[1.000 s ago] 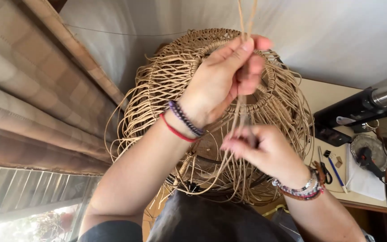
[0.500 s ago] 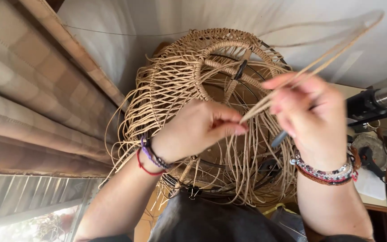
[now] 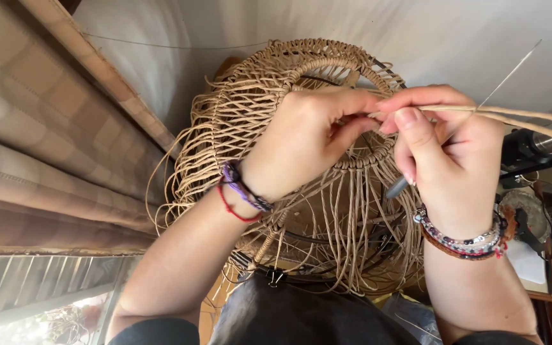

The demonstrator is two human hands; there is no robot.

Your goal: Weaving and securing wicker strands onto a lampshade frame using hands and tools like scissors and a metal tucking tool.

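**Two hands weaving a cord lampshade**

The left hand (image 3: 308, 137) and right hand (image 3: 445, 150) meet, both pinching tan paper cords (image 3: 512, 116) trailing right, above the round woven lampshade frame (image 3: 237, 121) resting against the person's lap.

Woven cord frame (image 3: 257, 121) fills centre, curtain (image 3: 39, 147) close left, open space along plain wall (image 3: 416, 38) above

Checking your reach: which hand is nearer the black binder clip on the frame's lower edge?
Left. The left hand is above the black binder clip, over the woven frame. The right hand is farther off to the right, its grip pinching the cord strands.
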